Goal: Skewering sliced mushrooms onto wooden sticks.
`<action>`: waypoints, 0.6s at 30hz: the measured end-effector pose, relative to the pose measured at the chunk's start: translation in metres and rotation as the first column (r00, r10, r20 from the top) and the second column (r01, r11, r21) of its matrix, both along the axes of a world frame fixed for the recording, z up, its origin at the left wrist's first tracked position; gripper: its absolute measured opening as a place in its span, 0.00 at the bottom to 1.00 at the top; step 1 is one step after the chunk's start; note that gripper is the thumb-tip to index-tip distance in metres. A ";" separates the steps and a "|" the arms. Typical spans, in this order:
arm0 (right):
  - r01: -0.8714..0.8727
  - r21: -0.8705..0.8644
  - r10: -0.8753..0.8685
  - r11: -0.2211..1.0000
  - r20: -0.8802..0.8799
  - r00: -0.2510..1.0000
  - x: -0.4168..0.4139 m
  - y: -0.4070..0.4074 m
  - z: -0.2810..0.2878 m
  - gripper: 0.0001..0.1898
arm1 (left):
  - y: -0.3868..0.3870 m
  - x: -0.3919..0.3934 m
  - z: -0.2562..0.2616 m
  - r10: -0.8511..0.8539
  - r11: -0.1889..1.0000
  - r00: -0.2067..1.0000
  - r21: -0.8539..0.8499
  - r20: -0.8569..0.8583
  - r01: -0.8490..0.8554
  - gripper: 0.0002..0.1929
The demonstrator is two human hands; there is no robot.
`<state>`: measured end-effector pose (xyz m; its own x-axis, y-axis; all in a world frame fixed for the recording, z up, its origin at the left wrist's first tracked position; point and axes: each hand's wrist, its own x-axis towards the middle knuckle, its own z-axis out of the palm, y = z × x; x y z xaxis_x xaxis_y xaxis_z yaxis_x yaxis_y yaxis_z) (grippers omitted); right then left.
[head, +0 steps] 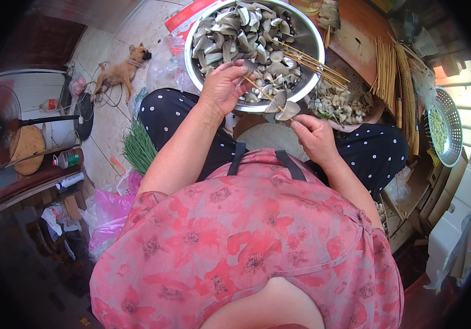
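Note:
My left hand (229, 84) grips one end of a bamboo skewer (262, 91) above the bowl's near rim. A dark grey mushroom piece (250, 66) shows by its fingertips; whether it is held or lies behind is unclear. Grey oyster mushroom pieces (288, 111) are threaded at the skewer's lower right end. There my right hand (313, 135) has its thumb and forefinger pinched at the edge of the outermost piece. Beyond my hands stands a large stainless steel bowl (319, 37), heaped with torn oyster mushrooms (235, 35). Several bare skewers (321, 70) lie across its right side.
Mushroom trimmings (340, 103) fill a basin at the right, below a wooden board (361, 49) and a skewer bundle (383, 74). A steel colander (451, 127) is further right. Green chives (138, 142), a lying dog (118, 74) and a fan (1, 127) are left.

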<state>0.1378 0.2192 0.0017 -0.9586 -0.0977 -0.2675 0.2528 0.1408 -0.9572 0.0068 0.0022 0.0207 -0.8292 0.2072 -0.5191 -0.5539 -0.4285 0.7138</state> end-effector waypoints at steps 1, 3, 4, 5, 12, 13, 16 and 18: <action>-0.002 0.023 0.002 1.000 -0.016 1.000 0.001 0.000 0.000 0.09 | -0.002 -0.001 -0.001 0.045 0.999 0.999 -0.005 -0.001 -0.045 0.13; -0.002 0.068 0.006 0.998 -0.048 0.999 0.003 0.000 0.000 0.09 | -0.004 -0.003 -0.005 0.134 0.991 0.991 -0.015 -0.001 -0.134 0.14; 0.008 0.060 -0.005 0.998 -0.043 0.999 0.004 0.000 -0.001 0.09 | -0.006 -0.003 -0.005 0.154 0.988 0.988 -0.012 -0.005 -0.154 0.14; 0.018 0.053 -0.016 0.998 -0.037 0.999 0.004 0.000 -0.001 0.09 | -0.008 -0.003 -0.006 0.145 0.989 0.989 -0.014 -0.015 -0.145 0.14; 0.025 0.066 -0.024 0.998 -0.019 1.000 0.005 0.000 -0.005 0.09 | -0.012 0.002 -0.008 0.030 0.983 0.992 -0.174 -0.123 -0.052 0.19; 0.026 0.081 -0.025 0.996 -0.013 1.000 0.005 0.000 -0.004 0.09 | -0.011 0.003 -0.008 0.005 0.977 0.990 -0.211 -0.139 -0.034 0.19; 0.032 0.115 -0.030 0.993 -0.026 0.999 0.005 -0.002 0.000 0.09 | -0.003 0.010 -0.008 -0.008 0.979 0.997 -0.205 -0.077 -0.008 0.21; 0.038 0.120 -0.029 0.992 -0.074 0.997 0.004 -0.004 -0.004 0.09 | 0.008 0.023 -0.005 -0.073 0.980 0.997 -0.188 -0.038 0.064 0.22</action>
